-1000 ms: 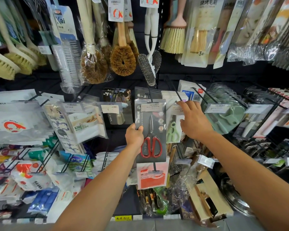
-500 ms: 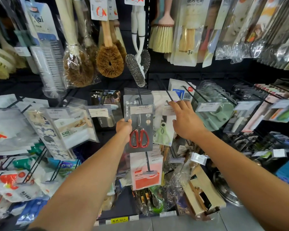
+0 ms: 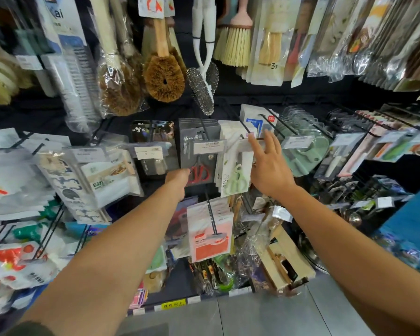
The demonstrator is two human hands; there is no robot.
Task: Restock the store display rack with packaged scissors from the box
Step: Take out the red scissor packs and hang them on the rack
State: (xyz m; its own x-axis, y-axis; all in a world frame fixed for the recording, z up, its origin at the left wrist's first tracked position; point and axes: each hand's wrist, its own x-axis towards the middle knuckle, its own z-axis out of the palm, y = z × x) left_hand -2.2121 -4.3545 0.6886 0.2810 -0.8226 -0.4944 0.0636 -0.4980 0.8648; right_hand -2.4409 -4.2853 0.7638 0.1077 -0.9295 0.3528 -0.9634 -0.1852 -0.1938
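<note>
While both bare arms reach in from the near edge, the display rack (image 3: 252,93) fills almost the whole view, its dark back panel crossed by rows of black pegs. Along its far, upper row hang cleaning brushes, among them a round brown brush (image 3: 164,78) left of centre and a straw-coloured brush (image 3: 233,44) to its right. White bagged goods (image 3: 15,180) crowd the pegs at the left, and pale green round items (image 3: 303,151) hang right of centre. Grey floor (image 3: 264,316) shows at the near edge, below the rack.

The right hand (image 3: 269,170) is spread wide, its fingers straight and apart, and it holds nothing. Its fingertips reach up to the label strip of the peg that carries a white pack of green scissors (image 3: 235,175). The left hand (image 3: 177,181) is at the lower left corner of the packaged scissors (image 3: 199,144). The motion blur there hides whether its fingers pinch the card or only touch it.

That pack, a dark card with red-handled scissors, hangs on a peg at the middle of the rack, at the front of a stack of like cards and just left of the white pack. A price tag (image 3: 208,147) sits across its upper part. Below it hangs an orange-and-white pack (image 3: 210,236).
</note>
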